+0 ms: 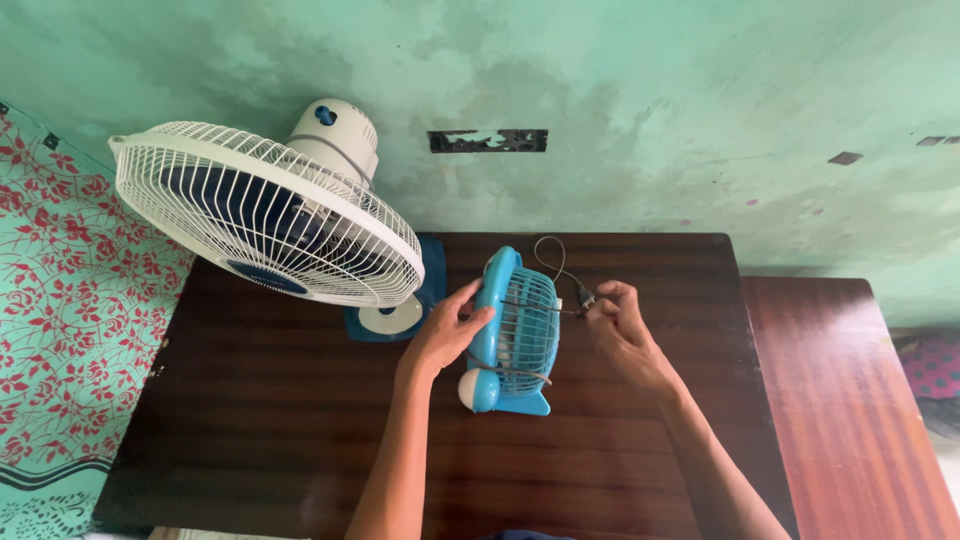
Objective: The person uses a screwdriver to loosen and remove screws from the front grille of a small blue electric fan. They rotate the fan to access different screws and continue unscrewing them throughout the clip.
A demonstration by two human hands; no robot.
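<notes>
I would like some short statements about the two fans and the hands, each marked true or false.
1. The left hand rests on the small blue fan. True.
2. The right hand holds a screwdriver. False: it pinches the end of a thin dark cable.
3. The large white fan stands to the left of the blue one. True.
4. Both fans stand on a glass table. False: the table is dark wood.
5. The wall behind is green. True.
</notes>
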